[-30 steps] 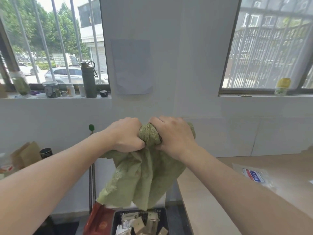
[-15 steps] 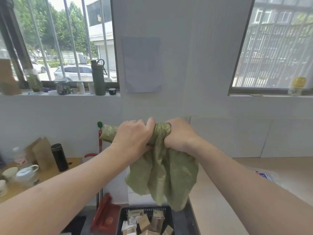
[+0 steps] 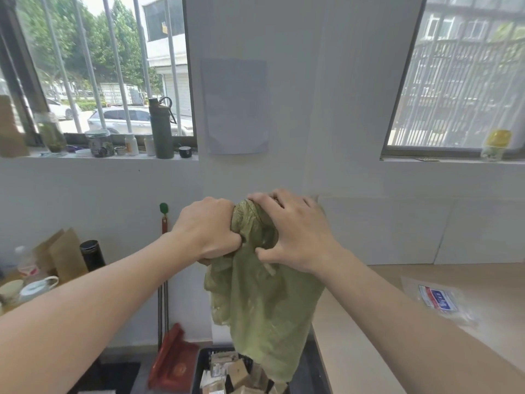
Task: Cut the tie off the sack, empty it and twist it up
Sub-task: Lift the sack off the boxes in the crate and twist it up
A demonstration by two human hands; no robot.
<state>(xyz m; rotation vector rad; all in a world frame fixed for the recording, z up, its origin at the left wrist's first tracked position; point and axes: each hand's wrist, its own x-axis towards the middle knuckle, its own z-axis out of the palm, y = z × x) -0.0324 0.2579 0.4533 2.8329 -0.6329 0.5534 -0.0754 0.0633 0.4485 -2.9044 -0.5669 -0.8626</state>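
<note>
Twisting step underway: left hand [image 3: 208, 228] fisted tight on green sack [image 3: 261, 302], right hand [image 3: 295, 234] loosely cupping its bunched top with fingers spread, regrip likely next.

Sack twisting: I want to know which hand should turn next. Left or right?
Right hand: its fingers are spread loosely over the sack, free to regrip, while the left hand is fisted, anchoring it.

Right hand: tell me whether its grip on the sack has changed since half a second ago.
Yes. The right hand was fisted around the sack; now its fingers are spread over the bunched top, beside the clenched left hand.
</note>
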